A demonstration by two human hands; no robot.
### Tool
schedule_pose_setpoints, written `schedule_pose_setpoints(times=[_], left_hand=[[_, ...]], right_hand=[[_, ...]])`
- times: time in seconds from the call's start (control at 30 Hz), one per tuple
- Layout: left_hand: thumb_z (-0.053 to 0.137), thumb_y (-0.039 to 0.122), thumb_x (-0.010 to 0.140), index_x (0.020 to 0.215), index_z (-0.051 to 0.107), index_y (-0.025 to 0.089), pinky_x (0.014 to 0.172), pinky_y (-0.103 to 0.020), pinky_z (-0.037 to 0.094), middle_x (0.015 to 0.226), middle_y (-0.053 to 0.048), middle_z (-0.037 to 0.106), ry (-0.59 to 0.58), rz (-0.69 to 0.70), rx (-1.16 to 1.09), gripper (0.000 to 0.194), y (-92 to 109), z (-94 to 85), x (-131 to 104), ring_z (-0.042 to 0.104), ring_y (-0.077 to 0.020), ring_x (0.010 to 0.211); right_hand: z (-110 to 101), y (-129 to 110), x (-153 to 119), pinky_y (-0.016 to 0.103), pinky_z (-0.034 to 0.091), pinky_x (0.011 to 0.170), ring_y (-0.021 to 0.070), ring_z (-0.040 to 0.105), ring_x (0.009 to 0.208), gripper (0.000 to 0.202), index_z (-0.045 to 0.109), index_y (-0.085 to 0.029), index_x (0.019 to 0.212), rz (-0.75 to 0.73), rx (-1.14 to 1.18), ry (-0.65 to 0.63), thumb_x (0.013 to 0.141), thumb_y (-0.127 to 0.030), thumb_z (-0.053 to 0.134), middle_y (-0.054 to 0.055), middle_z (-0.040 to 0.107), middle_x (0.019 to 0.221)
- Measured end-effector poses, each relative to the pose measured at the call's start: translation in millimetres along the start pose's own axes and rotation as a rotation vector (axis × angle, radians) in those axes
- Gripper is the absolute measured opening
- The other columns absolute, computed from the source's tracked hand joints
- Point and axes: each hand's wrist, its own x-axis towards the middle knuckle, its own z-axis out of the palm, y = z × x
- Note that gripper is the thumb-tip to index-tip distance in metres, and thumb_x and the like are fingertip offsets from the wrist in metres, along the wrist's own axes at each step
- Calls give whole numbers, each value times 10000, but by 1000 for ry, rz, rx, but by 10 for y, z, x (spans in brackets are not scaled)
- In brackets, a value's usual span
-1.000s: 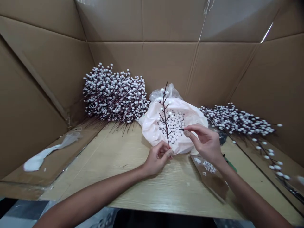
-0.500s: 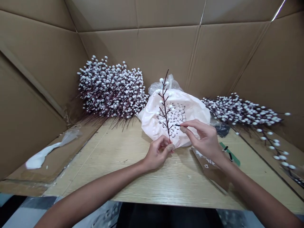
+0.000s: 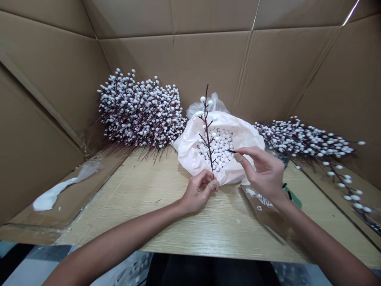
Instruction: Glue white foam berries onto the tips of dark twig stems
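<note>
My left hand pinches the lower end of a dark brown artificial berry stem, which stands upright with a few white berries on its side twigs. To its right, my right hand is closed in a pinch on a small thin black stick; its exact kind is unclear. The stick's tip is apart from the stem. Behind both hands lies an open white plastic bag filled with loose white foam berries.
Finished-looking berry stems are heaped at back left, with another pile at right. A brown cardboard piece with white glue smears and a green object lie under my right forearm. A white glue-like bag rests at left. Cardboard walls surround the table.
My right hand has drawn a little to the right, taking the black stick away from the stem. My left hand stays in place, and the stem leans slightly more to the left.
</note>
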Motion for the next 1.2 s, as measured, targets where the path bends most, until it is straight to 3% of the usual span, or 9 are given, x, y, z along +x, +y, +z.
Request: schedule_pose_setpoints(times=[0.2,0.3,0.57,0.83,1.2], left_hand=[[571,313,871,829,538,144,640,-244,472,705,-11,578,-25,49,39,177,-14,-26,-1,605,-126,657],[553,285,879,844,539,143,625,-233,462,693,-12,582,-37,79,79,147,-14,-32,-4,587,-120,646],[521,278,890,868,549,138,634,-241,474,701,-17,574,-67,119,168,144,-4,-40,-13,597,-128,648],[495,285,904,879,554,146,646,-243,484,705,-24,590,-90,154,247,153,-16,-50,-22,590,-128,643],[486,284,917,878,570,149,669,-252,475,715,-30,609,-127,154,303,163,-34,-62,-22,591,-138,663]], right_hand=[[-22,-63,47,345,560,730,174,654,781,154,702,-222,916,-22,-16,260,789,-138,676,37,700,836],[-36,-83,90,328,582,743,166,670,774,121,705,-207,889,35,8,316,777,-162,698,39,707,832],[-73,-25,117,318,586,747,167,698,781,103,704,-207,881,139,118,316,779,-189,705,31,711,843],[-66,-88,132,304,588,720,161,677,768,107,708,-199,873,31,59,283,774,-161,700,39,711,824],[-62,-69,116,313,574,728,159,677,783,141,719,-216,898,23,48,253,785,-139,681,26,728,846]])
